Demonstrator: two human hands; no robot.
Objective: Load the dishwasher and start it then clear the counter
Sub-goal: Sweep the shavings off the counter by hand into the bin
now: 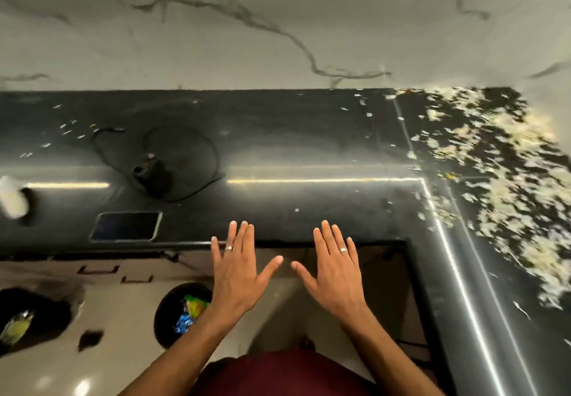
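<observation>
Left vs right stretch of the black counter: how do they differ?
The left stretch of the counter carries only a few pale flecks, while the right stretch is covered with a thick pale food spill. The left stretch also holds a phone lying flat, a coiled black cable and a white object at the frame edge; the right stretch shows only the spill. Both are the same glossy black surface.

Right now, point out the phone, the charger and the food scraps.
phone (126, 226), head view, middle of its dark screen.
charger (152, 173), head view, on its black plug block.
food scraps (506, 160), head view, pale patch of the mess.
</observation>
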